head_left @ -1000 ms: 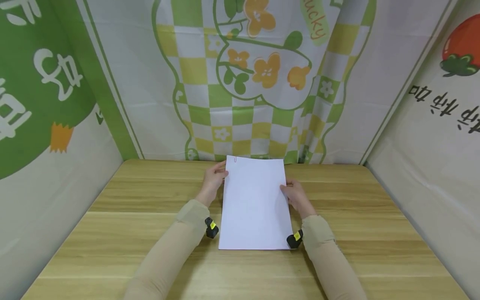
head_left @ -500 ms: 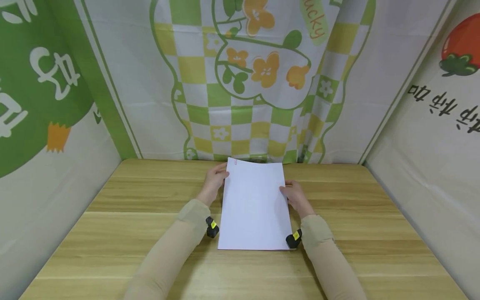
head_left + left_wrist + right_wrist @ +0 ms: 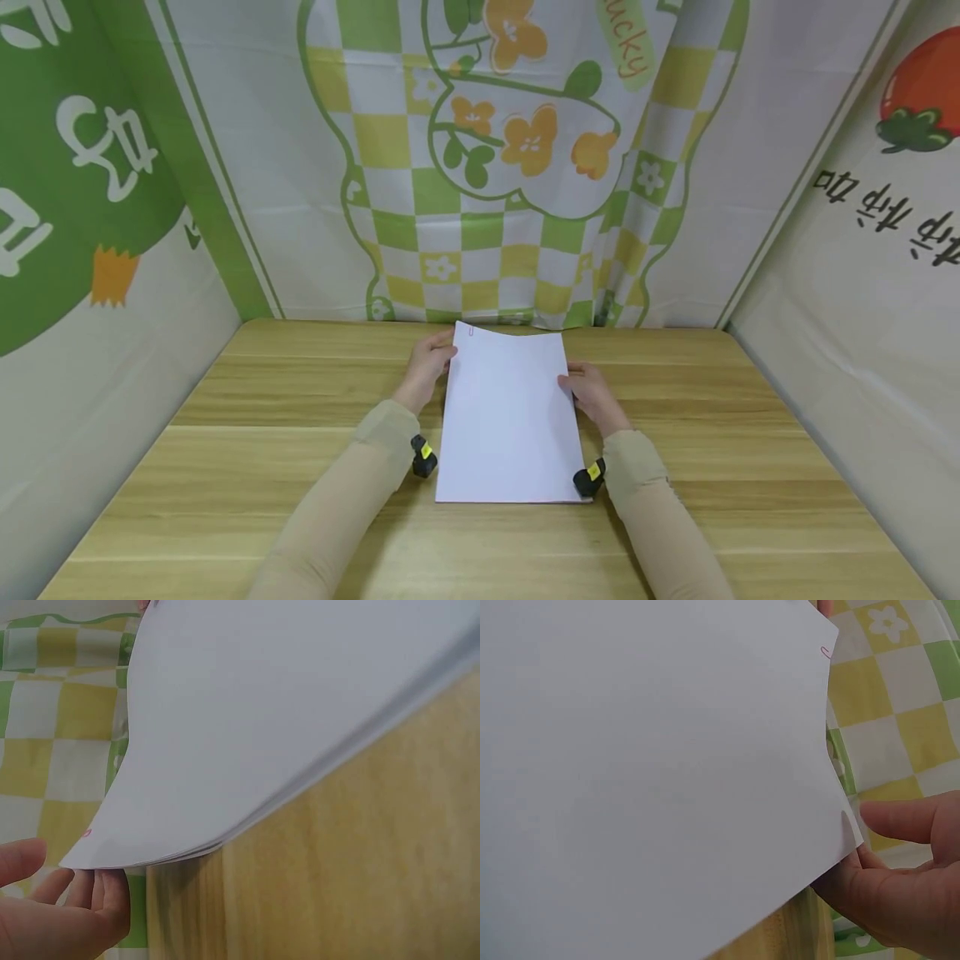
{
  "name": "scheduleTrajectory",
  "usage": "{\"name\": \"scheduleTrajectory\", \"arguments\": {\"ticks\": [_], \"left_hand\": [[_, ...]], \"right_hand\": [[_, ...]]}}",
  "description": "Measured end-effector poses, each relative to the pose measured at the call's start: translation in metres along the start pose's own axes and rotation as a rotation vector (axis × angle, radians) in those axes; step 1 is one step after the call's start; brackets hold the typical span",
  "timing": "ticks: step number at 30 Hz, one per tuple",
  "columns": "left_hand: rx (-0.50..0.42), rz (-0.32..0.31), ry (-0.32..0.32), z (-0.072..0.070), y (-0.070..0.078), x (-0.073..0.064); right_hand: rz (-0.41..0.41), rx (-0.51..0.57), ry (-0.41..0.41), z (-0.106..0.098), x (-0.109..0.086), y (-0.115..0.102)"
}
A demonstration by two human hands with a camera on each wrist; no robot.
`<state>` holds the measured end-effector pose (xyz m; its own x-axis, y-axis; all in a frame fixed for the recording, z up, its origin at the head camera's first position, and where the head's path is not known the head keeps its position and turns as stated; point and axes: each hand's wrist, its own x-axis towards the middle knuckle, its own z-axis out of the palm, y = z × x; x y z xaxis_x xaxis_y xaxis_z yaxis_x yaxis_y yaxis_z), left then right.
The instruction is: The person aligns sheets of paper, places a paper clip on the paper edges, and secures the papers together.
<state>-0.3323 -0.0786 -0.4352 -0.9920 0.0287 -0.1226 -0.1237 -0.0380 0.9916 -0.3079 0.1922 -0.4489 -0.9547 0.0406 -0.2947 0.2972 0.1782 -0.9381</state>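
Note:
A stack of white paper (image 3: 510, 417) lies lengthwise in front of me, its near edge on the table and its far end raised, sagging in the middle. A small reddish paper clip (image 3: 471, 331) sits at its far left corner. My left hand (image 3: 427, 367) holds the left edge near that corner; in the left wrist view its fingers (image 3: 112, 896) are under the sheets and the thumb stands apart from them. My right hand (image 3: 592, 396) holds the right edge, fingers beneath, thumb by the far right corner in the right wrist view. Layered sheet edges (image 3: 300, 784) show at the left side.
The wooden table (image 3: 262, 467) extends on both sides of the paper. A checked green, yellow and white curtain (image 3: 480, 250) hangs right behind its far edge. Printed cloth walls (image 3: 847, 333) close in left and right. Small black cameras (image 3: 423, 457) sit at both wrists.
The far end of the paper stack has come down a little, and its far edge dips more in the middle. Both hands keep their hold and have barely moved.

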Motion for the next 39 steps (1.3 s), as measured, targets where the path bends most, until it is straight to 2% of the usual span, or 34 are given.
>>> {"name": "scheduleTrajectory", "arguments": {"ticks": [3, 7, 10, 20, 30, 39], "left_hand": [[0.004, 0.005, -0.009, -0.001, -0.002, 0.000], [0.009, 0.048, 0.009, -0.001, -0.008, 0.003], [0.018, 0.056, 0.024, -0.001, -0.011, 0.005], [0.028, -0.045, -0.036, -0.002, -0.007, 0.002], [0.038, -0.035, -0.032, -0.001, -0.009, 0.002], [0.054, -0.060, -0.046, -0.004, -0.011, 0.005]], "right_hand": [[0.003, -0.008, -0.015, -0.001, 0.000, 0.000], [0.018, -0.026, -0.032, -0.002, 0.001, -0.001], [0.028, -0.038, -0.039, -0.003, 0.000, -0.002], [0.046, -0.075, -0.071, -0.006, -0.004, -0.004], [0.047, -0.158, -0.041, -0.006, -0.006, -0.007], [0.052, -0.144, -0.026, -0.007, -0.007, -0.008]]}}
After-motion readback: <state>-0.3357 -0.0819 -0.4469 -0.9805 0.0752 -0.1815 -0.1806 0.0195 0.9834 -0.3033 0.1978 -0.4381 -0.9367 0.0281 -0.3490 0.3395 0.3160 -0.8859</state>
